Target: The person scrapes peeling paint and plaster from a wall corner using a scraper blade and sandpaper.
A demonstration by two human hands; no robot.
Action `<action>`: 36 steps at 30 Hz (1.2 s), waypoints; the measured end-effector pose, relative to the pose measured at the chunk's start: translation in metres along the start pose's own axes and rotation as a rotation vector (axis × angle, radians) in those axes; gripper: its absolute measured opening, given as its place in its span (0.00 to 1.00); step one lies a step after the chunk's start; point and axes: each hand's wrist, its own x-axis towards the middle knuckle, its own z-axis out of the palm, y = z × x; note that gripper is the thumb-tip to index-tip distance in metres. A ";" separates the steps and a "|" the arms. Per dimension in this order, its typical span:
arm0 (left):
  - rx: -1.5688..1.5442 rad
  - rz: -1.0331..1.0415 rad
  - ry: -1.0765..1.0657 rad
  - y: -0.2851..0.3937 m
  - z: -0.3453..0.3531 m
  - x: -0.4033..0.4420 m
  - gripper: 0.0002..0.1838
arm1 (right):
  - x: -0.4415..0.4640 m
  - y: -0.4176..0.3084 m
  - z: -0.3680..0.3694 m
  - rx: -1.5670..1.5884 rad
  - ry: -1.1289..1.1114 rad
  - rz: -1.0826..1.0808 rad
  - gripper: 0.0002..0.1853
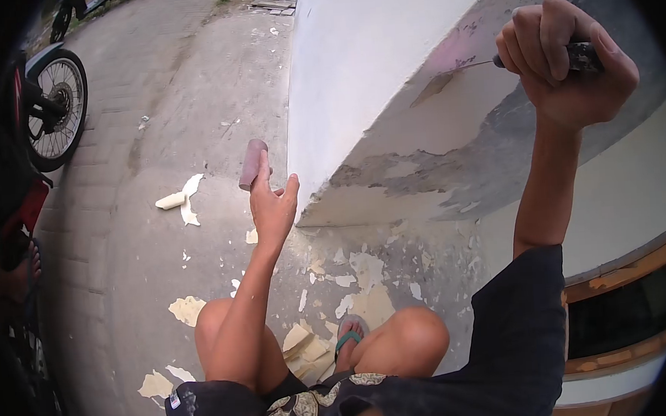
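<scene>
The black-handled, thin-bladed scraper, clenched in the right hand, could gouge the flaking grey-and-white wall beside that hand if angled steeply, while the left hand grasps a dull-red cylinder.

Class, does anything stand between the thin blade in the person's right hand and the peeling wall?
Nothing visible does. The blade juts from the dark handle in the right hand towards the peeling wall, with no object between; whether its tip touches is unclear. The left hand is off to the side, clear of that line.
</scene>
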 end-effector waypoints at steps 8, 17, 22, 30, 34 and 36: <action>0.027 0.019 0.015 -0.001 -0.001 -0.002 0.39 | 0.001 -0.004 -0.015 0.076 -0.011 0.046 0.21; 0.010 0.034 0.029 -0.008 0.000 -0.001 0.39 | -0.002 -0.001 0.003 0.028 -0.052 -0.010 0.20; 0.066 0.001 0.015 -0.005 0.001 0.003 0.39 | 0.010 -0.004 -0.007 0.068 -0.066 0.071 0.18; 0.035 0.007 0.027 -0.005 0.000 -0.001 0.39 | -0.004 0.028 -0.015 0.040 0.022 0.056 0.20; 0.034 0.030 0.052 -0.005 -0.001 0.002 0.39 | -0.008 0.001 -0.003 0.050 0.007 0.045 0.22; 0.059 0.024 0.039 -0.005 0.000 0.002 0.39 | 0.002 -0.019 -0.008 0.062 -0.143 -0.052 0.21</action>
